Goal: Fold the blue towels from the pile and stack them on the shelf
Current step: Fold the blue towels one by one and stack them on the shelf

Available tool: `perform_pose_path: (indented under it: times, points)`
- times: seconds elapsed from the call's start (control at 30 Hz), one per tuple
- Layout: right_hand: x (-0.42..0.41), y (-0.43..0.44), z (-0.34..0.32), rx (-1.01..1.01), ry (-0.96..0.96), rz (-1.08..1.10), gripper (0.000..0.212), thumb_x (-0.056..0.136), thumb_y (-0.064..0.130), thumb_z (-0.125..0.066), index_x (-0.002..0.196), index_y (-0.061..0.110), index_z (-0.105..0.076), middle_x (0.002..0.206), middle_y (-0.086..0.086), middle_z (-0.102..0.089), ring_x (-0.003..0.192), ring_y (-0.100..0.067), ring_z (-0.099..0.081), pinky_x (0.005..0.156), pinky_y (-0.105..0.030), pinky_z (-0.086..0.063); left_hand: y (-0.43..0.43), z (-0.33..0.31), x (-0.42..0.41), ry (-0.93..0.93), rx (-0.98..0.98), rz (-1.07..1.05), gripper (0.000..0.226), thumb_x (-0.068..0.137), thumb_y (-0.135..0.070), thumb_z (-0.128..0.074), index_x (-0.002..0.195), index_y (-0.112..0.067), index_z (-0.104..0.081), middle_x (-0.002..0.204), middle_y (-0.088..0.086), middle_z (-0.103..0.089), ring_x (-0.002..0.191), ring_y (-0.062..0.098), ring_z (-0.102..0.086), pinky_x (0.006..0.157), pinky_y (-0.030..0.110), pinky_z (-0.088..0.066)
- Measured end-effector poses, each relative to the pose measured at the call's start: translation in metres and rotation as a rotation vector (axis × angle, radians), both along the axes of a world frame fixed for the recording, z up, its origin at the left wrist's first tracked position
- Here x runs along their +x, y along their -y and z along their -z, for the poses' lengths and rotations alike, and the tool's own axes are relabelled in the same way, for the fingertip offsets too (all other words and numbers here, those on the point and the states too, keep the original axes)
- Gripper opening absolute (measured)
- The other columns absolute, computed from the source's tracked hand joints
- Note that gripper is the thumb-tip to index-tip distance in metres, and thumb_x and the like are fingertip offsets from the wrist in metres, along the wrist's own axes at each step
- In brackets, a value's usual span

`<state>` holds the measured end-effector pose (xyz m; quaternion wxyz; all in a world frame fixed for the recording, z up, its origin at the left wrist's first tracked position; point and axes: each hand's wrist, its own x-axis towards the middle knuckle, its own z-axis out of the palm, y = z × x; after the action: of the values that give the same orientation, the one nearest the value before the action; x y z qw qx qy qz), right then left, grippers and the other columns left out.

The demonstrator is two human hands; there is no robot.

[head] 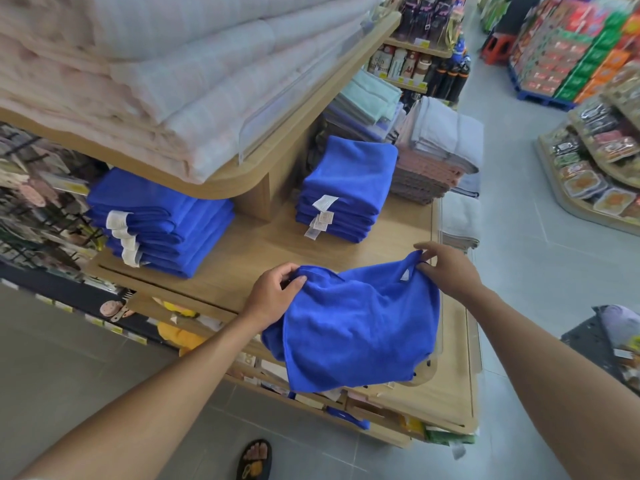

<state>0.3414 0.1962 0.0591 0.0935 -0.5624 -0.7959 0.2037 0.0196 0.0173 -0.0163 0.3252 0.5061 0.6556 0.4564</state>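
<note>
Loose towel: a royal-blue microfibre towel (356, 327), soft and lightly rumpled, is held unfolded over the front of the shelf. A small white tag sits near its upper right corner. Its lower edge droops past the shelf's front lip.
Left hand: the left hand (277, 292) has its fingers curled round the towel's upper left corner, bunching the cloth. The forearm reaches in from the lower left.
Right hand: the right hand (446, 268) pinches the upper right corner between thumb and fingers, the remaining fingers loosely spread.
Shelf: a light wooden shelf board (249, 251) with smooth grain and rounded corners. A bare strip of wood lies between the held towel and the stacks behind it.
Left stack: folded blue towels (162, 220) with thick rounded folds and white labels, tucked under the upper shelf.
Right stack: a squarer pile of folded blue towels (346, 188) with white labels at its front, well apart from the left stack.
Neighbours: grey and pink folded terry towels (436, 157) lie just beside the right stack.
Upper shelf: pale pink and white quilted bedding (156, 81), fronted by a clear plastic strip (294, 91).
Floor: grey tiles (519, 220), an open aisle to the right.
</note>
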Motion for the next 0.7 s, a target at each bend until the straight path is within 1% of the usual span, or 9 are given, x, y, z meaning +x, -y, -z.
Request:
perform_pose_path:
  times: [0.1, 0.17, 0.23, 0.3, 0.37, 0.47, 0.53, 0.63, 0.7]
  points:
    - [-0.002, -0.004, 0.002, 0.058, 0.037, 0.0, 0.03, 0.091, 0.022, -0.062, 0.114, 0.038, -0.073, 0.099, 0.025, -0.066, 0.092, -0.007, -0.059, 0.062, -0.022, -0.039, 0.0, -0.001, -0.001, 0.001, 0.001, 0.002, 0.012, 0.093, -0.037, -0.059, 0.099, -0.031, -0.068, 0.096, -0.017, -0.074, 0.092, 0.002, -0.07, 0.084, 0.035, -0.058]
    - [-0.003, -0.003, 0.001, 0.079, 0.017, 0.014, 0.023, 0.091, 0.024, -0.063, 0.103, 0.042, -0.073, 0.096, 0.024, -0.068, 0.087, -0.006, -0.06, 0.059, -0.018, -0.037, 0.0, -0.001, -0.001, 0.011, 0.002, 0.002, 0.013, 0.092, -0.038, -0.059, 0.098, -0.032, -0.068, 0.096, -0.016, -0.074, 0.092, 0.003, -0.07, 0.083, 0.034, -0.058]
    - [-0.003, -0.002, 0.001, 0.094, -0.019, 0.035, 0.021, 0.091, 0.025, -0.064, 0.096, 0.045, -0.071, 0.095, 0.023, -0.068, 0.081, -0.003, -0.059, 0.059, -0.02, -0.038, 0.0, -0.002, -0.001, 0.028, 0.001, -0.003, 0.014, 0.091, -0.039, -0.059, 0.099, -0.032, -0.069, 0.097, -0.016, -0.075, 0.093, 0.003, -0.07, 0.083, 0.033, -0.058]
    - [-0.001, -0.002, 0.001, 0.127, -0.044, 0.054, 0.017, 0.092, 0.027, -0.064, 0.096, 0.042, -0.072, 0.098, 0.018, -0.064, 0.082, -0.006, -0.057, 0.061, -0.025, -0.038, 0.0, -0.004, -0.001, 0.054, -0.004, -0.003, 0.015, 0.091, -0.039, -0.059, 0.1, -0.033, -0.069, 0.097, -0.015, -0.075, 0.094, 0.004, -0.071, 0.084, 0.034, -0.058]
    - [0.003, -0.001, 0.0, 0.148, -0.062, 0.101, 0.012, 0.095, 0.034, -0.064, 0.101, 0.036, -0.074, 0.104, 0.014, -0.057, 0.089, -0.01, -0.054, 0.065, -0.028, -0.039, 0.001, -0.005, -0.001, 0.087, -0.006, -0.003, 0.016, 0.092, -0.039, -0.059, 0.1, -0.032, -0.069, 0.097, -0.011, -0.076, 0.093, 0.007, -0.071, 0.083, 0.035, -0.058]
    - [0.014, 0.003, -0.007, 0.158, -0.107, 0.189, 0.015, 0.095, 0.039, -0.063, 0.101, 0.031, -0.074, 0.115, 0.009, -0.06, 0.098, -0.017, -0.057, 0.077, -0.037, -0.046, 0.001, -0.007, -0.001, 0.157, 0.008, -0.044, 0.015, 0.095, -0.035, -0.059, 0.098, -0.025, -0.07, 0.093, -0.002, -0.076, 0.088, 0.012, -0.071, 0.078, 0.036, -0.055]
    - [0.026, 0.009, -0.016, 0.184, -0.155, 0.231, 0.013, 0.096, 0.04, -0.062, 0.095, 0.033, -0.073, 0.114, 0.008, -0.062, 0.103, -0.022, -0.061, 0.08, -0.038, -0.047, 0.0, -0.01, -0.003, 0.246, 0.019, -0.125, 0.014, 0.099, -0.024, -0.06, 0.1, -0.014, -0.069, 0.092, 0.003, -0.076, 0.084, 0.017, -0.068, 0.076, 0.036, -0.053]
    - [0.044, 0.021, -0.029, 0.198, -0.219, 0.245, 0.01, 0.097, 0.042, -0.063, 0.088, 0.041, -0.066, 0.11, 0.009, -0.062, 0.099, -0.024, -0.064, 0.083, -0.042, -0.051, 0.001, -0.021, -0.002, 0.343, 0.009, -0.213, 0.016, 0.101, -0.015, -0.061, 0.102, -0.001, -0.067, 0.091, 0.011, -0.071, 0.083, 0.022, -0.061, 0.075, 0.035, -0.047]
    - [0.053, 0.028, -0.037, 0.204, -0.249, 0.237, 0.014, 0.098, 0.038, -0.062, 0.093, 0.03, -0.072, 0.11, 0.003, -0.065, 0.097, -0.027, -0.066, 0.087, -0.047, -0.053, 0.004, -0.033, 0.002, 0.372, 0.014, -0.216, 0.019, 0.102, -0.017, -0.059, 0.104, 0.001, -0.066, 0.091, 0.012, -0.069, 0.082, 0.022, -0.06, 0.073, 0.035, -0.047]
